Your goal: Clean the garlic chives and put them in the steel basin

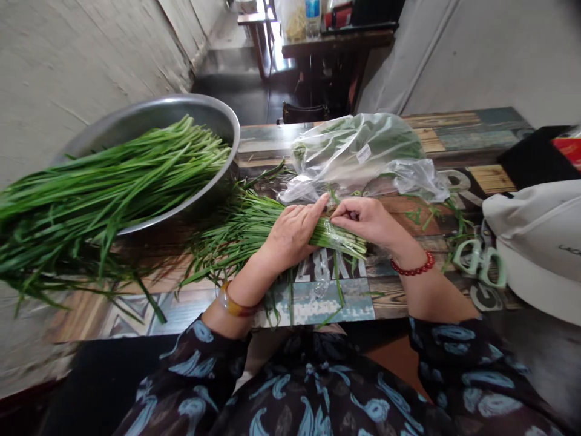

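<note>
A bunch of garlic chives (254,219) lies across the table, its pale stem ends pointing right. My left hand (294,233) is closed over the stems and holds the bunch against the tabletop. Close beside it, my right hand (358,219) pinches with thumb and forefinger at a clear plastic strip (327,229) around the stems. The exact spot between those fingertips is partly hidden. Part of the clear strip trails below the bunch. Behind both hands lies a clear plastic bag (358,145) with more greens inside.
At the left, a large metal basin (233,136) holds a heap of long chives (149,163) spilling over its rim. Green glasses (481,263) and a white cap (535,242) lie on the right. Loose leaf scraps (429,213) litter the patterned table (394,303).
</note>
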A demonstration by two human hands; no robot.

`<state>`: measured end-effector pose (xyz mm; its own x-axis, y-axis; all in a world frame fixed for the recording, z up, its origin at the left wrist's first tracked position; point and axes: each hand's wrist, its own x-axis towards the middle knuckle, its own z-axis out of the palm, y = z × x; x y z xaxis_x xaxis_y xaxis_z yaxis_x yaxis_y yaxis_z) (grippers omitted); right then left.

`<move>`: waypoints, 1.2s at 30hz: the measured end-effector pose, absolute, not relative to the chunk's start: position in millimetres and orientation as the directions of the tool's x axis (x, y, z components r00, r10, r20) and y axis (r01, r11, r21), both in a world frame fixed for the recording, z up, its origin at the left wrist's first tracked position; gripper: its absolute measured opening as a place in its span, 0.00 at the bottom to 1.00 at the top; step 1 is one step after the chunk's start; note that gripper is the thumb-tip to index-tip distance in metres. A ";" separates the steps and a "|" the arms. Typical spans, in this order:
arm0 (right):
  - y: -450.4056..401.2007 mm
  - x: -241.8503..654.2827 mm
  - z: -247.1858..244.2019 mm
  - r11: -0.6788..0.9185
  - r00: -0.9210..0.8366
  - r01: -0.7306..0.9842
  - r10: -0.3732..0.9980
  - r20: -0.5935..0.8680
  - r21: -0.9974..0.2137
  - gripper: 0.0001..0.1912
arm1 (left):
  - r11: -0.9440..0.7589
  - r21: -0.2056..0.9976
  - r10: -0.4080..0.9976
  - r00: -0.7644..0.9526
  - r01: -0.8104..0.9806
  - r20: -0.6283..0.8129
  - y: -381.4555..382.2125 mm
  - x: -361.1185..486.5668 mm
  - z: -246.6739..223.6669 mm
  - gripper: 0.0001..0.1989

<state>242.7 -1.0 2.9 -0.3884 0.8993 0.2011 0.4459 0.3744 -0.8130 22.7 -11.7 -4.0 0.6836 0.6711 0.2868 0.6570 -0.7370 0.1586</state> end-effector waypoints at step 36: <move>-2.8 260.2 11.2 0.454 -0.455 0.516 0.864 0.216 -0.727 0.11 | -0.739 0.239 0.673 0.673 0.630 0.306 -6.9 21.5 -7.3 0.58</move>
